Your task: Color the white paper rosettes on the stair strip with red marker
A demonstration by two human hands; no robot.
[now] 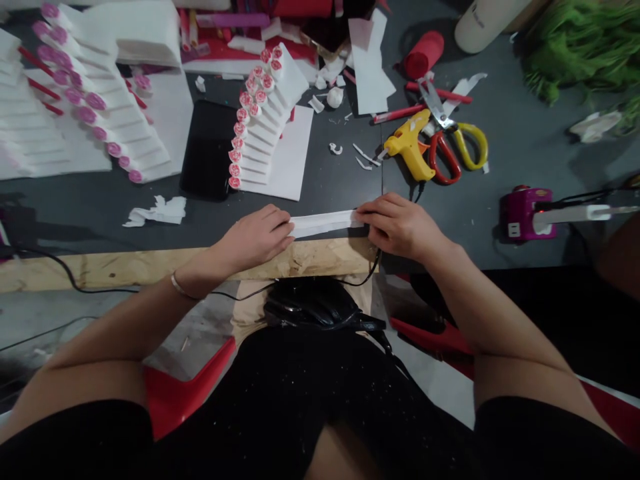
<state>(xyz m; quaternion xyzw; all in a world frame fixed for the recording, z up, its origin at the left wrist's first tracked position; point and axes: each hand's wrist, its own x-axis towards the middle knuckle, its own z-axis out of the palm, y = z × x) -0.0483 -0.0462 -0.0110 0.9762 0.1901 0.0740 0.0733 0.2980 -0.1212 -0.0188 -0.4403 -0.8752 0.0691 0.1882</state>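
Note:
A white paper strip (326, 223) stretches level between my two hands, close to the table's front edge. My left hand (259, 235) pinches its left end, fingers closed. At the other end, the fingers of my right hand (400, 225) are closed on the strip too. Just beyond it lies a white sheet (295, 160) carrying a row of white rolled pieces with pink-and-white flower-like tips (246, 100). To the right of that sheet are a yellow glue gun (411, 145) and scissors (445, 127) with one red and one yellow handle.
A black phone (205, 150) lies left of the sheet. More white rolls with purple-pink tips (87, 100) stand at the far left. A purple power socket (529, 213) with cords, green yarn-like strands (590, 47), a white bottle (487, 23) and paper scraps (157, 211) lie around.

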